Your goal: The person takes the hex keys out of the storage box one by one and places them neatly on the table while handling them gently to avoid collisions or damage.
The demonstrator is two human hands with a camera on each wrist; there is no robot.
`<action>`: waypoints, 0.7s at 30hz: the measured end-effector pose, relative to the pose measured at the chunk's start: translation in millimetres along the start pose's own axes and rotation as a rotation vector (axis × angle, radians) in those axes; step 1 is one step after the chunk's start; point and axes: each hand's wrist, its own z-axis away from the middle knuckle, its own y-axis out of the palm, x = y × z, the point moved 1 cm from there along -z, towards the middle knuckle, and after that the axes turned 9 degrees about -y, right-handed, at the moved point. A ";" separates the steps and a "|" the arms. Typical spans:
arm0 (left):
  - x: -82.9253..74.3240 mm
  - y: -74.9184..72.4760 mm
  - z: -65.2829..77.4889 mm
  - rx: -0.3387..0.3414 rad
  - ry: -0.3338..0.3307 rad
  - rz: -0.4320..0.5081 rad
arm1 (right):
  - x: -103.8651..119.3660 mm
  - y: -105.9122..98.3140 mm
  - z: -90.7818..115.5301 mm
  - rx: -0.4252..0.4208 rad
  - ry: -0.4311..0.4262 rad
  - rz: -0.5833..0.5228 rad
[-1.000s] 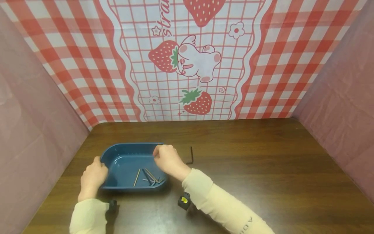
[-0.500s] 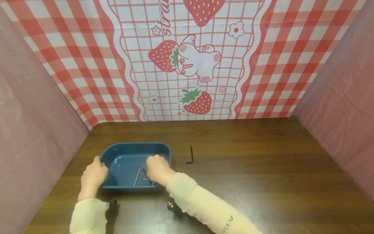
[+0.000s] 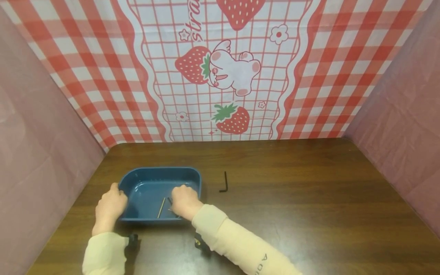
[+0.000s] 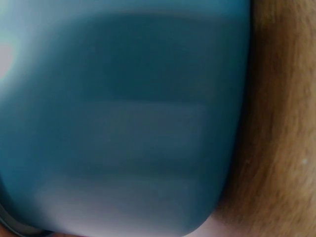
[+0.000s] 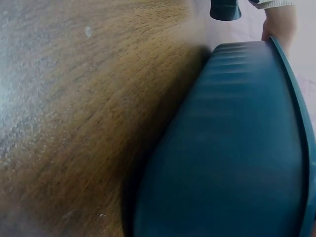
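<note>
A blue tray point(image 3: 146, 196) sits at the left of the wooden table in the head view. My left hand point(image 3: 111, 206) grips its left rim; the right wrist view shows that hand point(image 5: 280, 25) at the tray's far end. Reaching down into the right part of the tray, my right hand point(image 3: 185, 201) covers most of the hex keys lying there. Its fingertips are hidden, and I cannot tell whether they pinch one. Just left of them lies a brass-coloured hex key point(image 3: 161, 208), and the end of a dark hex key point(image 3: 169, 201) shows beside the fingers.
A black L-shaped hex key point(image 3: 225, 183) lies on the table point(image 3: 292, 198) to the right of the tray. A red-and-white strawberry cloth point(image 3: 227, 91) hangs behind the table's back edge. Pink cloth point(image 3: 44, 114) closes the sides. Black cameras point(image 3: 132, 242) are worn at both wrists.
My right hand has moved from the tray's back right rim toward me and down over the hex keys inside. The left hand and the tray have stayed put.
</note>
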 end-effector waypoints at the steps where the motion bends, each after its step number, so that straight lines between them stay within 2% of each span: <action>1: 0.0 0.0 0.0 0.001 0.000 0.001 | 0.1 0.4 0.3 0.002 0.001 0.007; 21: 1.7 2.1 -1.4 -0.020 0.008 0.006 | 0.5 4.1 2.3 -0.014 0.000 0.021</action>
